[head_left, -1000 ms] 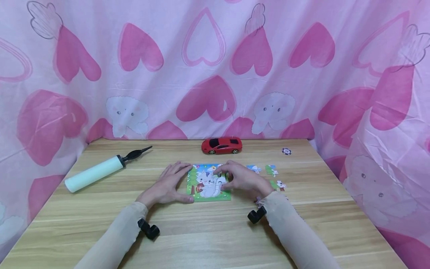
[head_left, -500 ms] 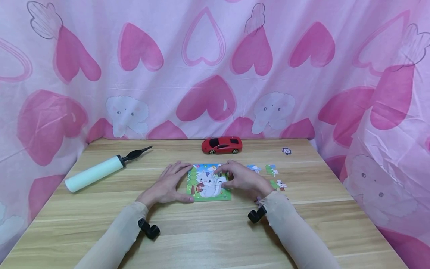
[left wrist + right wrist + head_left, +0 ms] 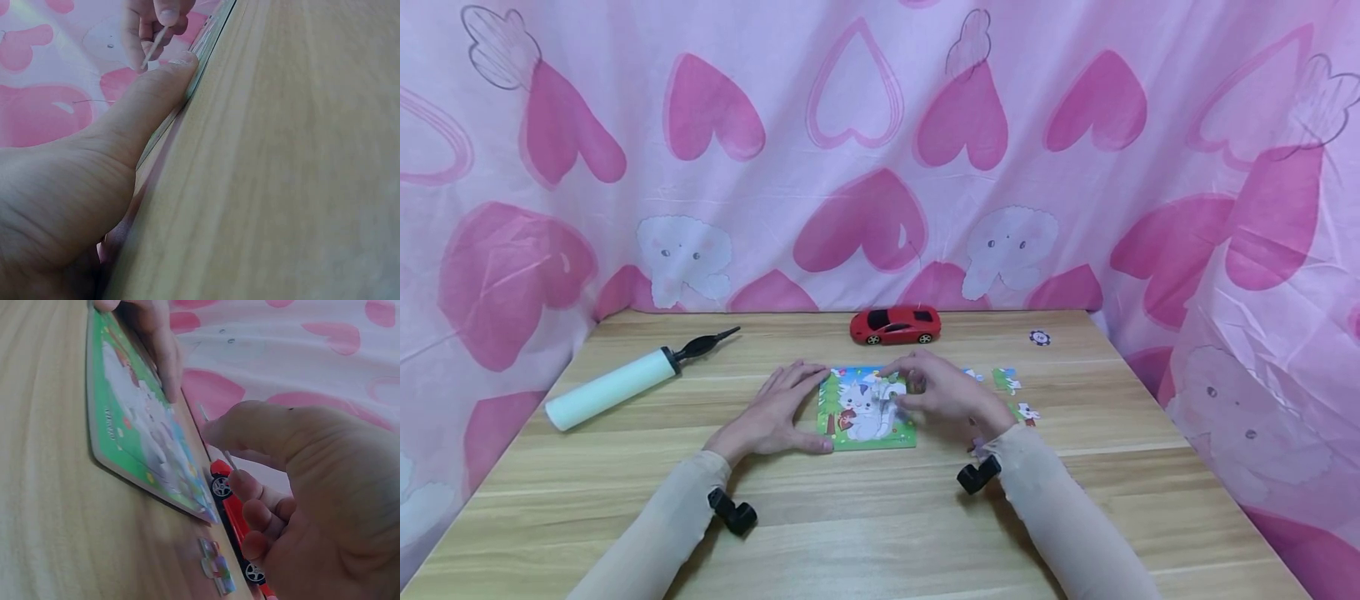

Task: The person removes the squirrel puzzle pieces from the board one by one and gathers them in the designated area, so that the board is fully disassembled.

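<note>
A cat jigsaw puzzle [image 3: 868, 408] in a green-bordered tray lies flat mid-table. My left hand [image 3: 775, 408] rests along its left side, fingers spread and fairly straight, the thumb touching the lower left corner. Above the right part of the picture, my right hand [image 3: 947, 387] pinches a thin puzzle piece [image 3: 230, 460] between thumb and fingers. That piece shows edge-on in both wrist views and stands clear of the tray; its printed face cannot be made out. Right of the tray lie several loose puzzle pieces [image 3: 1006, 380], some partly hidden by my right hand and wrist.
Behind the puzzle stands a red toy car [image 3: 895, 325]. A pale green hand pump [image 3: 613, 387] with a black nozzle lies at the left. Toward the back right is a small round chip [image 3: 1040, 337]. A pink heart-patterned curtain [image 3: 857, 217] borders the table.
My right hand has lifted slightly and shifted a little right, with a puzzle piece now visible at its fingertips over the picture. The left hand has stayed put.
</note>
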The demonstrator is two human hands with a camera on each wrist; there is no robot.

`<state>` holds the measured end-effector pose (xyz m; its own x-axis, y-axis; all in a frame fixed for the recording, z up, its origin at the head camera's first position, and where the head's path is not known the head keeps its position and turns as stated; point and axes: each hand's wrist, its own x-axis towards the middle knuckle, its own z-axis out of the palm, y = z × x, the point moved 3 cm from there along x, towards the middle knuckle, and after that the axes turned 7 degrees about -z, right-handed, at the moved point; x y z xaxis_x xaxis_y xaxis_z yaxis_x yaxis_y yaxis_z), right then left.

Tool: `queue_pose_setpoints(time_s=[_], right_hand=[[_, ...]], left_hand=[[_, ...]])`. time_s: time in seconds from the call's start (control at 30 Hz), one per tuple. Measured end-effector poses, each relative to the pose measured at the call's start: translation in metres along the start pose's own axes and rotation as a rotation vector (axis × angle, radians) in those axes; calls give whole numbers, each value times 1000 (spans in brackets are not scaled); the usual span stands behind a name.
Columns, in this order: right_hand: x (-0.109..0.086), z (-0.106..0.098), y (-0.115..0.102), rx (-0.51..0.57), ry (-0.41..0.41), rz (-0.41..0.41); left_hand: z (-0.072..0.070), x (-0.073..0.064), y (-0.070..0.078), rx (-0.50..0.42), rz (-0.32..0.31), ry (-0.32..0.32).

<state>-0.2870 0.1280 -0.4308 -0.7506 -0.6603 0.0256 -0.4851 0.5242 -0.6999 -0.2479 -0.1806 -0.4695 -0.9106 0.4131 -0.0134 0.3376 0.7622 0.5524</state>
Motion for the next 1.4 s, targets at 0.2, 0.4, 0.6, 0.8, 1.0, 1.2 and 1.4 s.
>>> queue_pose_setpoints(time_s=[0.2, 0.4, 0.6, 0.8, 1.0, 1.2, 1.4], right_hand=[[-1, -7, -1, -32, 29, -36], [-3, -15, -5, -28, 57, -56], [-7, -22, -4, -31, 91, -55], [-16, -31, 1, -12, 125, -55], [-30, -42, 5, -22, 153, -69], [-44, -50, 12, -24, 161, -84], [-54, -49, 18, -21, 158, -74]], left_hand=[[0, 0, 0, 1, 2, 1], [0, -1, 0, 2, 1, 1], [2, 0, -1, 4, 1, 0], [2, 0, -1, -1, 3, 3], [1, -1, 0, 4, 7, 5], [1, -1, 0, 3, -10, -1], [1, 0, 0, 4, -14, -6]])
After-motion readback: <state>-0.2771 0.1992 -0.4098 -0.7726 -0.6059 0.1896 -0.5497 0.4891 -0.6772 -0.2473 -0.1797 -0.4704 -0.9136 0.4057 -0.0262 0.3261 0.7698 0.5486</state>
